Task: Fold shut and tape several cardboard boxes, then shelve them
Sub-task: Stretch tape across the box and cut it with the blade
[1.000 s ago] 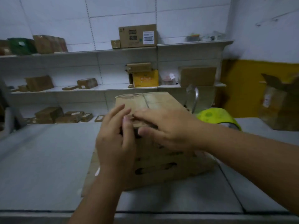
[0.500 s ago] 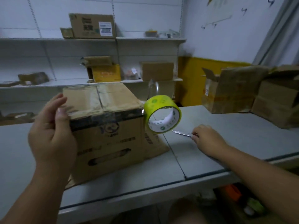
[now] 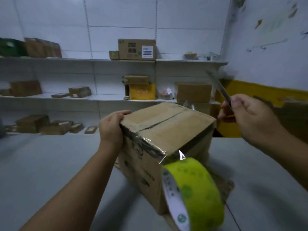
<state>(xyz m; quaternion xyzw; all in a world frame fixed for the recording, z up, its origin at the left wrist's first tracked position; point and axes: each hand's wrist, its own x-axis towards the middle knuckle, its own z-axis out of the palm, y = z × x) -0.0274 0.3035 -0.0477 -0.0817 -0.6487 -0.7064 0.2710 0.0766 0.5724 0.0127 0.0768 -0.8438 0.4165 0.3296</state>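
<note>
A closed cardboard box (image 3: 168, 129) stands on the grey table (image 3: 50, 167), its top flaps folded shut with clear tape along the near edge. My left hand (image 3: 111, 127) grips the box's left top edge, thumb on top. My right hand (image 3: 246, 117) is raised right of the box and holds a thin metal blade (image 3: 220, 87) that points up and left. A yellow-green tape roll (image 3: 195, 194) hangs at the box's near right corner, joined to it by a strip of tape.
White wall shelves (image 3: 100, 97) behind the table carry several cardboard boxes, among them a labelled box (image 3: 136, 49) on the top shelf and a yellow one (image 3: 142, 91) below. A brown carton (image 3: 293, 112) sits at the right by a yellow wall band.
My right hand picked the blade up off the table and lifted it beside the box. The box turned, so the tape roll now hangs at its near corner. My left hand stayed on the box.
</note>
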